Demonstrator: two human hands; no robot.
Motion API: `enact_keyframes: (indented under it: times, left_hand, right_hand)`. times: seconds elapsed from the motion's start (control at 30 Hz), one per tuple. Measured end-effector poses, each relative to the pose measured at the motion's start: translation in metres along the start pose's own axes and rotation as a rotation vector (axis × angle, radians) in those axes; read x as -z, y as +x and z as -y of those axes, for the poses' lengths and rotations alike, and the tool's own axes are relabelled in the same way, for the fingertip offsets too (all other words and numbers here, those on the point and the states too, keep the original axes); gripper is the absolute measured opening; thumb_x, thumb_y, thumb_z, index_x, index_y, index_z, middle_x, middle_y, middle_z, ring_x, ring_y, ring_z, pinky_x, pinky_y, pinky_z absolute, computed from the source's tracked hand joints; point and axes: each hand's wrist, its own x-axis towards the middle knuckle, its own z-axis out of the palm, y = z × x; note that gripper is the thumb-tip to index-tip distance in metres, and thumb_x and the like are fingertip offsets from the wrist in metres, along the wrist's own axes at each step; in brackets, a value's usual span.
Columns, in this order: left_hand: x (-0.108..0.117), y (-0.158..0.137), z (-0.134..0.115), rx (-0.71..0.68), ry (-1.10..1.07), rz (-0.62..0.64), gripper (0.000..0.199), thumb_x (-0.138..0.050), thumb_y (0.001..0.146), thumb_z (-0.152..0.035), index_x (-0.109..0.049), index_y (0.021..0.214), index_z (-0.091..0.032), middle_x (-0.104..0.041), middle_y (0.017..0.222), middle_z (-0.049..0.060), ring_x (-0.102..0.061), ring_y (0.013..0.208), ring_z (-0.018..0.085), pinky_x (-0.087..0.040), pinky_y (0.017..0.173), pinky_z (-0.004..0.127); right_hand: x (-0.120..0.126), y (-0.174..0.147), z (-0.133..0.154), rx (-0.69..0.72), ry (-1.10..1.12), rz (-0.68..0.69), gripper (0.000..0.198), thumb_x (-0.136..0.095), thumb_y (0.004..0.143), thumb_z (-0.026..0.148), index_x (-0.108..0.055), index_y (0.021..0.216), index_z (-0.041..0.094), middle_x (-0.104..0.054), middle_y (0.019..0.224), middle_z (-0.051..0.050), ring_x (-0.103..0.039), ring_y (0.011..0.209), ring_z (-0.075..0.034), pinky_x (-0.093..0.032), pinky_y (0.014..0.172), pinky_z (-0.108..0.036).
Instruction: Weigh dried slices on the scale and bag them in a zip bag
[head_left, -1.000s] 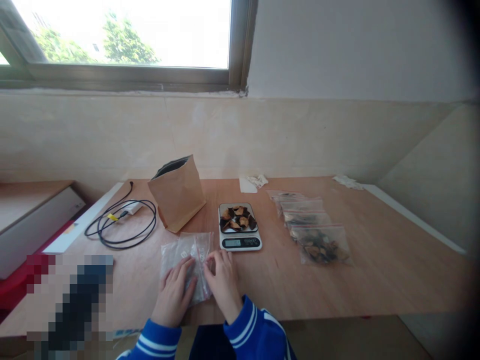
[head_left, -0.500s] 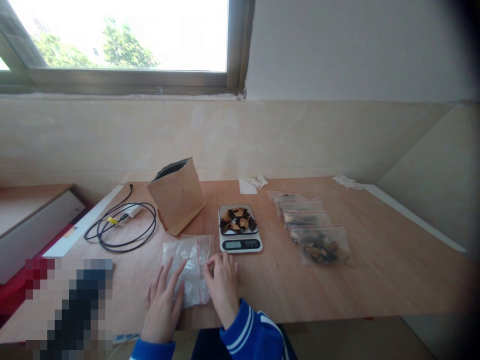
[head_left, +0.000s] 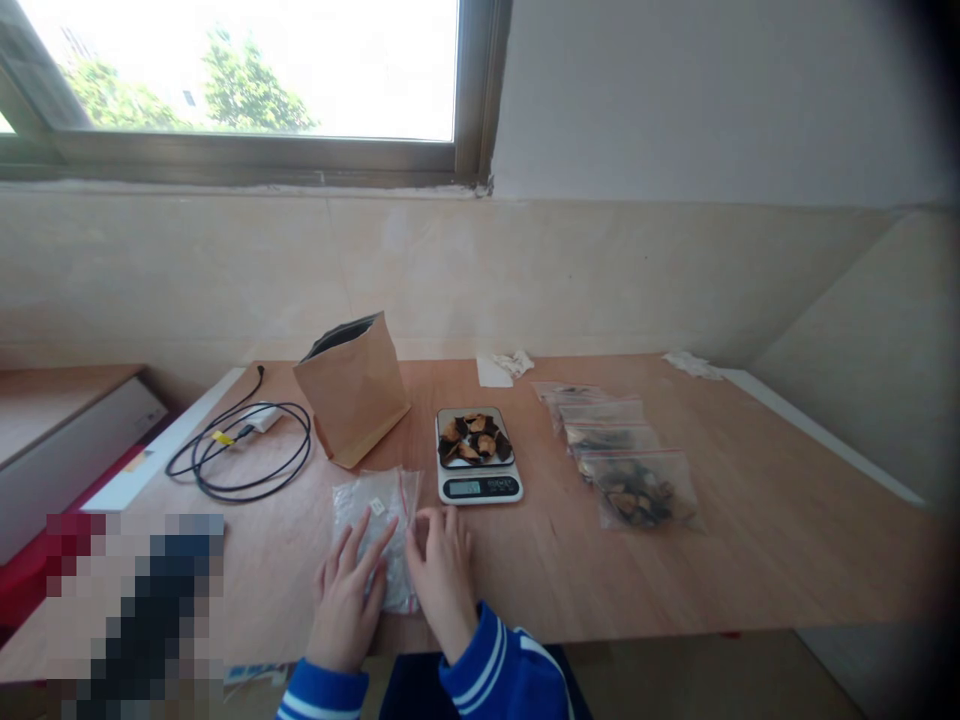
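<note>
A clear zip-lock bag (head_left: 399,550) with a red-striped seal lies flat near the table's front edge, possibly with more than one layer. My left hand (head_left: 351,590) rests on it with fingers spread. At the seal side, my right hand (head_left: 441,570) pinches the bag's edge between thumb and curled fingers; the exact contact is hard to see. Just beyond that hand stands a white digital kitchen scale (head_left: 481,491). Dark-skinned dried slices (head_left: 474,439) are spread on its tray. Its display is lit, but the digits are too small to read.
A brown paper pouch (head_left: 356,395) stands open behind the bag. Left of it lie a coiled black cable (head_left: 247,495) and a white adapter (head_left: 262,417). Several filled zip-lock bags (head_left: 645,490) overlap in a row on the right. Paper scraps (head_left: 514,363) lie by the wall.
My left hand has slid to the right, closer to my right hand, and the bag's left side has shifted right with it. The right hand has barely moved.
</note>
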Motion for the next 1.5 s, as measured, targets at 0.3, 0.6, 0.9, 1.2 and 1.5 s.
enact_keyframes:
  times: [0.3,0.6,0.9,1.2,1.5]
  left_hand:
    - [0.005,0.000,-0.004,0.019,-0.029,0.017,0.045,-0.038,0.093,-0.028,-0.045,0.137,-0.037,-0.040,0.148,0.004,-0.041,0.132,0.027,-0.038,0.101,0.050]
    - [0.002,0.007,-0.001,0.051,-0.056,-0.050,0.039,-0.042,0.091,-0.030,-0.053,0.128,-0.027,-0.051,0.139,0.009,-0.049,0.125,0.028,-0.034,0.103,0.053]
    - [0.060,-0.011,-0.060,-0.201,-0.649,-0.439,0.022,-0.049,0.088,-0.023,-0.055,0.109,-0.023,-0.062,0.099,0.007,-0.060,0.096,0.022,-0.052,0.084,0.037]
    - [0.045,-0.001,-0.083,-0.035,-0.953,-0.443,0.044,-0.064,0.082,-0.026,-0.043,0.120,-0.025,-0.058,0.098,0.004,-0.063,0.085,0.016,-0.057,0.076,0.030]
    - [0.047,0.012,-0.080,-0.153,-0.975,-0.193,0.043,-0.058,0.086,-0.021,-0.051,0.129,-0.024,-0.059,0.118,0.010,-0.064,0.099,0.020,-0.056,0.086,0.033]
  right_hand:
    - [0.021,0.005,0.008,-0.029,0.495,0.137,0.007,-0.049,0.084,0.015,-0.051,0.086,0.020,-0.061,0.081,-0.003,-0.061,0.076,-0.018,-0.048,0.072,-0.031]
    - [0.101,0.005,0.031,0.084,0.746,0.131,0.009,-0.044,0.092,0.026,-0.051,0.097,0.022,-0.059,0.089,-0.002,-0.058,0.080,-0.014,-0.047,0.071,-0.025]
    - [0.108,-0.004,0.036,0.060,0.958,0.301,0.019,-0.046,0.094,0.036,-0.058,0.095,0.022,-0.061,0.088,-0.002,-0.058,0.078,-0.014,-0.048,0.073,-0.026]
    - [0.093,-0.002,0.025,-0.097,1.199,0.373,0.028,-0.063,0.083,0.046,-0.061,0.097,0.022,-0.062,0.091,-0.002,-0.058,0.077,-0.013,-0.047,0.070,-0.025]
    - [0.095,0.007,0.013,-0.182,1.211,0.273,0.028,-0.067,0.079,0.046,-0.065,0.087,0.019,-0.065,0.079,-0.002,-0.060,0.074,-0.014,-0.049,0.070,-0.026]
